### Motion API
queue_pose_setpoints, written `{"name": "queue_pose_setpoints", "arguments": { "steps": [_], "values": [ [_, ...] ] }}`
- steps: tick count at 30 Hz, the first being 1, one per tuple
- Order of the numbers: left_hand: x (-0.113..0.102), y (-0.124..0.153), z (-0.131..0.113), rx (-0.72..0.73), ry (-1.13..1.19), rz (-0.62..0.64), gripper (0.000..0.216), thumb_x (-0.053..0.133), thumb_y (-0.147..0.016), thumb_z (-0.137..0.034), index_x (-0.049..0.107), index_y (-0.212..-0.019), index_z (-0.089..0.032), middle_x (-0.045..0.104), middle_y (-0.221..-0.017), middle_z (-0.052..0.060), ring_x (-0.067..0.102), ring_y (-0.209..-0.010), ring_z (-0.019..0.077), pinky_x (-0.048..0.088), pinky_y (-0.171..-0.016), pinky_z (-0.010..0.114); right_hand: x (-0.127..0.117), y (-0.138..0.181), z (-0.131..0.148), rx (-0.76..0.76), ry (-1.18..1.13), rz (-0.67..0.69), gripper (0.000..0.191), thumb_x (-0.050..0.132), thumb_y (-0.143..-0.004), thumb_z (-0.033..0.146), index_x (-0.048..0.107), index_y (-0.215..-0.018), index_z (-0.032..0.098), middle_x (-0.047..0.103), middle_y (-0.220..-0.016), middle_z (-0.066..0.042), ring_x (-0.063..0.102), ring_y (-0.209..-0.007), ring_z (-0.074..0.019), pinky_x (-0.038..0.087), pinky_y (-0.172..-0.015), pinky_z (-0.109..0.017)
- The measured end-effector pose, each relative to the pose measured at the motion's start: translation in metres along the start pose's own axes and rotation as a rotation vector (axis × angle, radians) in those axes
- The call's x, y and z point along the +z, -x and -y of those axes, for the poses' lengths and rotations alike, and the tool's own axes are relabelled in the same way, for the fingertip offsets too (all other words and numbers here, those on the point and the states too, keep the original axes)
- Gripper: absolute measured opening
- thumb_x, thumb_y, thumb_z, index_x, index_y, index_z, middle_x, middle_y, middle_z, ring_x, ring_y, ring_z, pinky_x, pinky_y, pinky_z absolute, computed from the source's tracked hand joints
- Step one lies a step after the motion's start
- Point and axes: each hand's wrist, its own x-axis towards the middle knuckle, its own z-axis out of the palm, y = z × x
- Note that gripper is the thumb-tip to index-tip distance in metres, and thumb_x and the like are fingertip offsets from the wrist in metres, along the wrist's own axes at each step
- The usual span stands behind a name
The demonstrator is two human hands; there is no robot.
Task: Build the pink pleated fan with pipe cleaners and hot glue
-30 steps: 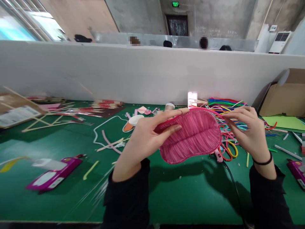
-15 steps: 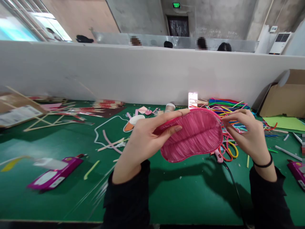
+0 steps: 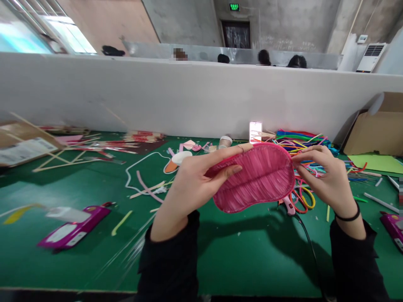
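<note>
In front of me, above the table, is a deep-pink pad [image 3: 258, 178], shaped like a shoe sole, with a streaky surface, a lengthwise crease and a bright pink rim. My left hand [image 3: 201, 180] grips its left end, thumb on the near face and fingers behind. At the right end, the thumb and index finger of my right hand [image 3: 324, 176] pinch the rim; whether anything small lies between those fingertips cannot be made out. Below that end are a pink glue gun [image 3: 289, 205] with a black cord and scissors [image 3: 307, 198] with red and yellow handles.
Colourful pipe cleaners [image 3: 302, 138] pile up at the back right, beside a lit phone [image 3: 255, 131]. A cardboard box [image 3: 374, 126] stands far right. On the left are a purple device [image 3: 74, 226], wooden sticks [image 3: 145, 136] and a white cord [image 3: 127, 176]. A low white partition [image 3: 189, 96] borders the table.
Both hands and the pink pad stay almost where they were. The whole view has shifted very slightly.
</note>
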Motion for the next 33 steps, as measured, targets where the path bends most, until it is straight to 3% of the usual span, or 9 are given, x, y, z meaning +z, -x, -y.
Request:
{"name": "queue_pose_setpoints", "arguments": {
  "steps": [19,26,33],
  "values": [
    [0.0021,0.0003,0.0022,0.017,0.004,-0.001,0.034,0.068,-0.091,-0.029,0.071,-0.125,-0.031,0.075,-0.123,0.002,0.076,-0.098,0.0206,0.061,-0.081,0.027,0.0025,0.0003,-0.0013,-0.043,0.039,0.037,0.018,0.061,-0.089,0.018,0.075,-0.097,0.025,0.077,-0.092,-0.004,0.065,-0.096,-0.0256,0.053,-0.082,-0.044],
    [0.0064,-0.0005,0.0067,0.103,-0.044,-0.029,0.035,0.067,-0.092,-0.026,0.070,-0.127,-0.030,0.075,-0.125,0.001,0.075,-0.105,0.0206,0.061,-0.089,0.028,0.0060,-0.0004,-0.0046,-0.028,0.045,0.041,0.024,0.061,-0.085,0.012,0.075,-0.099,0.026,0.077,-0.093,-0.003,0.064,-0.096,-0.0259,0.052,-0.083,-0.043],
    [0.0093,0.0001,0.0101,0.124,-0.059,-0.045,0.035,0.065,-0.093,-0.027,0.068,-0.128,-0.030,0.074,-0.125,0.002,0.075,-0.104,0.0207,0.062,-0.087,0.029,0.0095,-0.0018,-0.0041,0.002,0.030,0.009,0.018,0.062,-0.087,0.016,0.073,-0.098,0.025,0.074,-0.095,-0.004,0.065,-0.096,-0.0244,0.051,-0.086,-0.044]
  ]
}}
